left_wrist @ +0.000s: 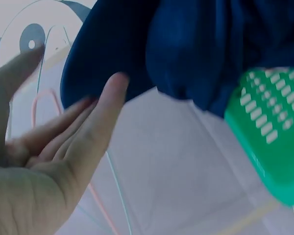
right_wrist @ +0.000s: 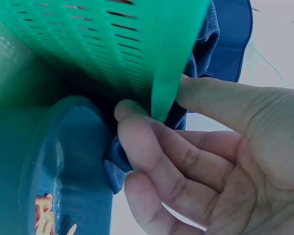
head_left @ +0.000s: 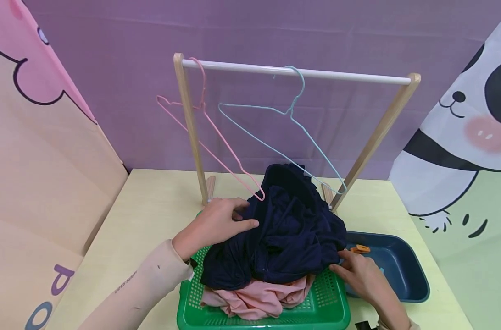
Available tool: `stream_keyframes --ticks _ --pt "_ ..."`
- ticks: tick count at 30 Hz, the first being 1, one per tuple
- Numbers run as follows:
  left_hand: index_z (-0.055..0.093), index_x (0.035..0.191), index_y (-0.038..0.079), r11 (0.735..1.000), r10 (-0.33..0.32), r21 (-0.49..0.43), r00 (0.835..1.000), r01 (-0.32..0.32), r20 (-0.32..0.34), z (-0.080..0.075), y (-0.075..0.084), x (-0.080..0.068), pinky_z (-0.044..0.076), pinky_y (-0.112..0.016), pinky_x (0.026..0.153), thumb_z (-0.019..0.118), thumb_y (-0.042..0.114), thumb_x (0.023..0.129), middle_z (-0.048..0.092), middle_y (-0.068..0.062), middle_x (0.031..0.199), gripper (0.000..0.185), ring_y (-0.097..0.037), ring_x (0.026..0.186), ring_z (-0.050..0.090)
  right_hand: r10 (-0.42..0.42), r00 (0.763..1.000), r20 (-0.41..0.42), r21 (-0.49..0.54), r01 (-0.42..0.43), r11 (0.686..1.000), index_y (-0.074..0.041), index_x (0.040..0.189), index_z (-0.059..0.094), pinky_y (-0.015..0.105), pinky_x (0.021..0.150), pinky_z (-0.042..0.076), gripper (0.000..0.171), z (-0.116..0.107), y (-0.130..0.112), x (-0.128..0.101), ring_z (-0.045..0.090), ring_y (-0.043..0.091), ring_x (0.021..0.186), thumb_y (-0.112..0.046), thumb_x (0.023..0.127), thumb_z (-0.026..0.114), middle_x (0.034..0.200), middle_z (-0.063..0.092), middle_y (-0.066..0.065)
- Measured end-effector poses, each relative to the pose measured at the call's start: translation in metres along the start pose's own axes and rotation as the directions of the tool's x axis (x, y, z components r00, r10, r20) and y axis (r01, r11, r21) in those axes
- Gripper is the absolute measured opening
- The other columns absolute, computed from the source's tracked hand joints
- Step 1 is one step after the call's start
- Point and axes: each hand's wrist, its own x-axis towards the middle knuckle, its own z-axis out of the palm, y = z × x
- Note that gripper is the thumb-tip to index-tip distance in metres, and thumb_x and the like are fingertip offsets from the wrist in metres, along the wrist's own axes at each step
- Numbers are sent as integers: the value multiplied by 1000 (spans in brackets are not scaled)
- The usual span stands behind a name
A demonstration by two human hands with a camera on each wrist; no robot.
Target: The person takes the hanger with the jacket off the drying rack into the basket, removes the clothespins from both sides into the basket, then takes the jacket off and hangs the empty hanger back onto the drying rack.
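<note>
A rumpled navy garment [head_left: 292, 233] lies heaped in a green basket [head_left: 184, 302], over a pink garment [head_left: 263, 298]. My left hand [head_left: 217, 224] is at the garment's left side, thumb and fingers apart and holding nothing. In the left wrist view, the left hand [left_wrist: 59, 152] is beside a hanging flap of the navy cloth [left_wrist: 112, 54]. At the basket's right edge, my right hand [head_left: 362, 275] pinches the navy cloth. Seen from the right wrist, the curled fingers [right_wrist: 157, 152] are around the basket rim with navy fabric [right_wrist: 116, 164] beside them.
A wooden rack with a white bar [head_left: 250, 68] stands behind the basket. From it hang a pink hanger [head_left: 230, 137] and a light blue hanger [head_left: 316, 144], their lower ends near the cloth. To the right is a dark blue tub [head_left: 407, 270] with orange clips [head_left: 359, 249].
</note>
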Motion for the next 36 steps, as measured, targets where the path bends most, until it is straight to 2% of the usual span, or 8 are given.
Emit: stream_keyframes --ticks 10,14,18,22,25,29,33,36 --pt "47 148 3 995 102 -13 995 -102 -10 19 3 8 55 -34 77 66 16 98 67 -16 122 55 -21 100 69 -10 1000 0 18 10 1000 9 118 63 36 64 52 41 0 0 -1 62 12 69 -23 93 72 80 67 -5" --pt "45 150 6 982 190 1 981 -190 27 21 2 7 48 -27 60 61 6 99 68 -7 82 53 -15 62 61 -10 1000 -7 16 10 1000 8 118 63 36 63 52 41 0 1 -1 62 12 69 -23 93 72 80 67 -5" --pt "53 146 10 944 313 74 945 -320 94 22 1 0 35 -22 51 59 0 98 45 6 60 49 -7 46 35 2 1000 2 23 -2 1000 10 120 62 37 65 53 44 0 1 -1 64 14 72 -23 93 72 82 69 -3" --pt "65 134 11 885 412 148 890 -442 195 22 2 -16 50 -19 68 59 -6 96 72 1 90 42 -4 72 62 8 1000 6 24 -9 1000 11 121 62 39 68 55 45 -1 1 -1 66 16 75 -23 94 71 84 70 -1" --pt "72 125 15 843 421 222 859 -489 292 19 3 -31 54 -26 85 61 -10 92 70 -2 119 43 -10 104 67 8 1000 5 22 -8 1000 11 120 62 40 68 55 44 -1 0 -1 66 17 75 -23 94 71 85 70 -1" --pt "75 120 23 792 361 328 828 -515 429 16 7 -51 55 -23 80 69 -10 86 72 5 113 48 -6 101 67 14 1000 8 18 -14 1000 11 121 61 40 68 55 44 -1 -1 -1 66 17 75 -21 94 71 85 70 -1" --pt "78 113 23 866 296 210 803 -454 517 18 6 -65 48 -9 74 75 5 88 72 14 104 31 5 92 64 19 1000 16 20 -19 1000 11 124 60 41 70 56 43 0 -1 -1 67 17 77 -19 95 69 87 71 0" --pt "82 103 22 925 261 103 809 -366 527 25 1 -69 44 -5 71 77 16 88 73 16 95 17 9 84 62 19 1000 15 22 -20 1000 10 124 60 42 72 56 40 0 -1 -1 67 18 78 -16 95 68 89 71 1"
